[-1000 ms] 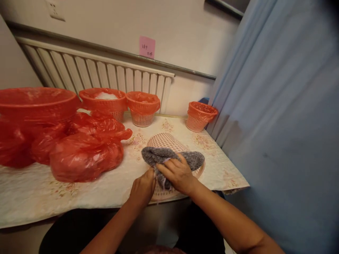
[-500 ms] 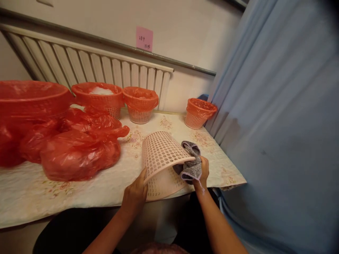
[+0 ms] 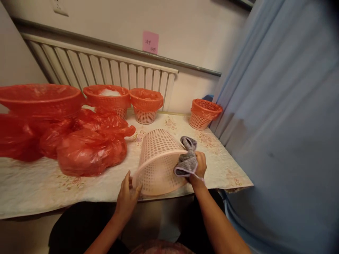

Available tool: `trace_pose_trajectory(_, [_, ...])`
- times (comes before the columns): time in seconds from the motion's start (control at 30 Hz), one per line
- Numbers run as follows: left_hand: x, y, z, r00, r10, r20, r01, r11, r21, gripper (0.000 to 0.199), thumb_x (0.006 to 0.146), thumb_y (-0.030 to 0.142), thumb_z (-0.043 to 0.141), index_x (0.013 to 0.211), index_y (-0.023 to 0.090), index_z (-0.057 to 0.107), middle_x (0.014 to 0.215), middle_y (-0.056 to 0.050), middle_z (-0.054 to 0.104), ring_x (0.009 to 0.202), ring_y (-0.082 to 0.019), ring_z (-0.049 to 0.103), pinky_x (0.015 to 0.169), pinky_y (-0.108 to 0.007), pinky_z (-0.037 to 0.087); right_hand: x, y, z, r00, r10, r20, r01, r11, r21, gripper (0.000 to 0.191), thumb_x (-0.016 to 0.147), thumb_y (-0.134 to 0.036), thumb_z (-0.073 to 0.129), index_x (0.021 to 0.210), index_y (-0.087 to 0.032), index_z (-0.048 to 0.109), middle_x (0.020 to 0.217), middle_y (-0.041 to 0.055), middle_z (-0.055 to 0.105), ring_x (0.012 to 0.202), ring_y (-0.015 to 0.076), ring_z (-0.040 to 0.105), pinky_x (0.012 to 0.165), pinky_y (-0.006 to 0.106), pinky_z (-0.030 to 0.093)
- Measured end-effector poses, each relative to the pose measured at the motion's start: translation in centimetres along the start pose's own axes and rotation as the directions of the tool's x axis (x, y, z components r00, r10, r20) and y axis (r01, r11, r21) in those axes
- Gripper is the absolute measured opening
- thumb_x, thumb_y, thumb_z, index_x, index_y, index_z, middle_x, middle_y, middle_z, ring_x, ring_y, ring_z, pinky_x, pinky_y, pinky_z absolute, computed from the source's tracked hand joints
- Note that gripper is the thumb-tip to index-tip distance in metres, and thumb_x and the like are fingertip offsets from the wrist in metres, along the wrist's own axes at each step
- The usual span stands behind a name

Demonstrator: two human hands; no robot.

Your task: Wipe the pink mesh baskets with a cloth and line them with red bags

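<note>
A pale pink perforated plastic basket [image 3: 161, 144] lies on its side near the table's front edge, its wide mouth turned toward me. My left hand [image 3: 129, 192] grips the rim at the left, thumb and fingers on either side of it. On the right, my right hand [image 3: 200, 165] is closed round a grey cloth with lilac edging [image 3: 186, 165]. The cloth is bunched over the basket's right rim, partly across the opening. The right fingertips are hidden behind the cloth.
Bulging red plastic bags [image 3: 91, 150] lie to the left. Behind them stand red-lined baskets [image 3: 146, 106], with one more lined basket [image 3: 202, 114] at the back right. A radiator [image 3: 106, 68] backs the flowered tablecloth [image 3: 169, 123]; a blue curtain [image 3: 278, 106] hangs at the right.
The basket has turned so its mouth faces me more. My left hand has shifted left and lower along with the rim. The right hand still holds the cloth at the rim.
</note>
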State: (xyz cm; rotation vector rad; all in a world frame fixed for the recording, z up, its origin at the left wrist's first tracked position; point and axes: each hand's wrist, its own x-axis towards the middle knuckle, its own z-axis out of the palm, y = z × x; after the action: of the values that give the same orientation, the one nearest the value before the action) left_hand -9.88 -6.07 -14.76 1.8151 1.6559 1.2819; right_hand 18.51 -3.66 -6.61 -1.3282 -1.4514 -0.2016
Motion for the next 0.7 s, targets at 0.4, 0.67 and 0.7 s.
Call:
trace_pose_trajectory(0.4, [8.8,9.0,-4.4,0.789,0.567,0.235,-0.584,0.812,0.002,0.048,0.088,0.011,0.039,0.135,0.017,0.049,0.140,-0.011,0.053,0.134,-0.022,0.045,0.114,-0.043,0.037,5.2,-8.4,1.7,0.702,-0.573,0.423,0.661,0.745,-0.089,0.023,0.094,-0.015,0.041,0.104,-0.016,0.062,0.098,0.0106,0.061,0.092,0.0228,0.049,0.076,0.037,0.039])
trace_pose_trajectory(0.67, [8.1,6.8,-4.2,0.803,0.552,0.227,-0.574,0.818,0.041,0.058,0.079,0.003,0.040,0.135,0.014,0.051,0.141,-0.014,0.053,0.135,-0.025,0.045,0.113,-0.050,0.037,2.5,-2.8,1.4,0.897,-0.380,0.225,0.388,0.922,0.006,0.019,0.093,-0.023,0.046,0.108,-0.017,0.058,0.101,0.0096,0.060,0.097,0.0221,0.051,0.087,0.039,0.043])
trace_pose_trajectory(0.7, [8.0,6.6,-4.3,0.803,0.553,0.222,-0.575,0.817,0.043,0.059,0.079,0.003,0.040,0.136,0.015,0.050,0.141,-0.014,0.052,0.135,-0.025,0.045,0.113,-0.050,0.037,1.8,-1.9,1.5,0.932,-0.316,0.176,0.317,0.948,0.026,0.018,0.093,-0.025,0.047,0.106,-0.017,0.058,0.100,0.0089,0.060,0.095,0.0218,0.051,0.087,0.039,0.043])
